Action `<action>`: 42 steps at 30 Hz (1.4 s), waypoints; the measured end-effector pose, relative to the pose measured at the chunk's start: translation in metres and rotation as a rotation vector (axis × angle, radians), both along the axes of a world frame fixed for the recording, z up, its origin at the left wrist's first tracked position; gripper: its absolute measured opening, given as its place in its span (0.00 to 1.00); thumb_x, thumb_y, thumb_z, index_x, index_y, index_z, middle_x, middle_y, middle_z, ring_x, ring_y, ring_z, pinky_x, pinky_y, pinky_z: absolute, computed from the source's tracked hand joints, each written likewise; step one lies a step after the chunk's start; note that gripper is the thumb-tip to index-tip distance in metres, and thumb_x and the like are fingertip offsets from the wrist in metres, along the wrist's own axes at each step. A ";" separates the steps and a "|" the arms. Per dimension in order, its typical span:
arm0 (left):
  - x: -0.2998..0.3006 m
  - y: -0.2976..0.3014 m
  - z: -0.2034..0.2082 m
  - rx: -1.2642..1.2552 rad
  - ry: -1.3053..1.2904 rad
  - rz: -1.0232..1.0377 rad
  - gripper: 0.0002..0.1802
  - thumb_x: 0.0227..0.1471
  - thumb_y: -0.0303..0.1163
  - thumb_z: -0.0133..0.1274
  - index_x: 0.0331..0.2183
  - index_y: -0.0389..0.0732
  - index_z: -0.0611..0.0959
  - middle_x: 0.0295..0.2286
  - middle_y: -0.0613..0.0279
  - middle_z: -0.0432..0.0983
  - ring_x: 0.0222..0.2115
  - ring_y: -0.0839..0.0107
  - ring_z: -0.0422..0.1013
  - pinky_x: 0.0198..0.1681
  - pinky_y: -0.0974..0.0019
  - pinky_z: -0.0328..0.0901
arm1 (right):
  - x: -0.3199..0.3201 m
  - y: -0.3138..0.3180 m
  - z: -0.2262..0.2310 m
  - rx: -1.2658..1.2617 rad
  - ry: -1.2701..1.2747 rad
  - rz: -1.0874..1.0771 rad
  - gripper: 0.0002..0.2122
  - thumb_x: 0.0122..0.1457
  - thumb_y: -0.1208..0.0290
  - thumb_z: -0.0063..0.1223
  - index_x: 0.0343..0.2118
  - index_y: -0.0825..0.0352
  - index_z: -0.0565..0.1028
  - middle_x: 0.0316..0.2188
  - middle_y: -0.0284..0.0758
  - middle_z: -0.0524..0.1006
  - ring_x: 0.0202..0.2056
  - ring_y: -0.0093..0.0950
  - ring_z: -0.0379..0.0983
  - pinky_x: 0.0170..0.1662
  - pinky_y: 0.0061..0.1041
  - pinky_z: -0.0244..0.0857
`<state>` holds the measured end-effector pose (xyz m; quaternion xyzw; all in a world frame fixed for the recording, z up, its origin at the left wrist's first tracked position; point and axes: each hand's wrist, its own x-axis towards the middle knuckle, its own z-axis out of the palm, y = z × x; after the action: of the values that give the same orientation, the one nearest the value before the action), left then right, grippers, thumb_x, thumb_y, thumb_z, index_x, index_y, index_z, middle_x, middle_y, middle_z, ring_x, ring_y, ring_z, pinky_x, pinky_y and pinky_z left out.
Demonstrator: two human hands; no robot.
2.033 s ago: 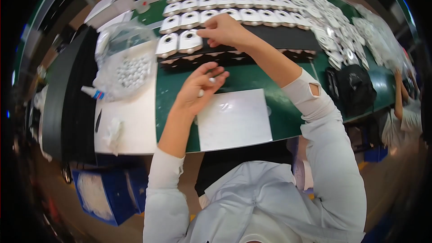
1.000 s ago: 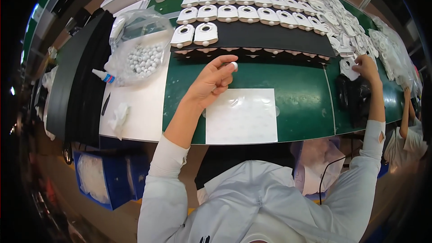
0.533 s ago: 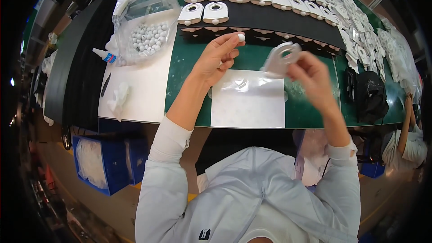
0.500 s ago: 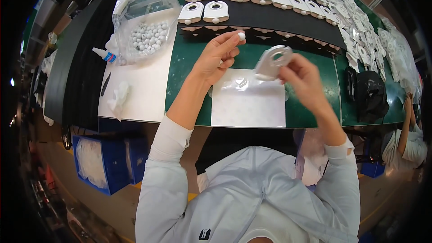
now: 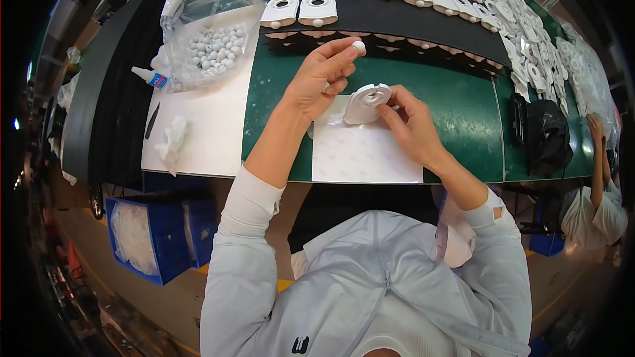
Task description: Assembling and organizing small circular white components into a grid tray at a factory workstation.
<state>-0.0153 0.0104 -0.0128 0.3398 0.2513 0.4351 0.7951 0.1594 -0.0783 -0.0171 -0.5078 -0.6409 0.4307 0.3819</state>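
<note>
Head view: a worker's left hand (image 5: 317, 79) pinches one white ball (image 5: 359, 47) at its fingertips, a second ball (image 5: 327, 86) apparently tucked behind, while the right hand (image 5: 413, 122) grips one white plate (image 5: 360, 111), tilted at the far edge of a paper sheet (image 5: 367, 155). Pairing ball and plate appears to be the step at hand; the next move seems to call for lining them up. Two ball-tipped pieces (image 5: 318, 14) fill the front row on a black board (image 5: 410, 26), eight the row behind; bagged balls (image 5: 215, 47) defy counting, near one bottle (image 5: 149, 77)
</note>
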 end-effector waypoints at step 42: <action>0.006 -0.011 0.010 0.118 0.165 -0.112 0.17 0.46 0.28 0.54 0.42 0.39 0.75 0.30 0.67 0.73 0.20 0.88 0.58 0.15 0.85 0.49 | 0.053 0.022 0.032 1.042 -0.418 0.195 0.11 0.35 0.84 0.55 0.25 0.64 0.72 0.35 0.33 0.75 0.38 0.36 0.70 0.36 0.27 0.68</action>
<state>-0.0091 -0.0007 -0.0031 0.4340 0.2704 0.3746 0.7734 0.2122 -0.0563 0.0154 -0.2655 -0.8745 -0.0186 0.4055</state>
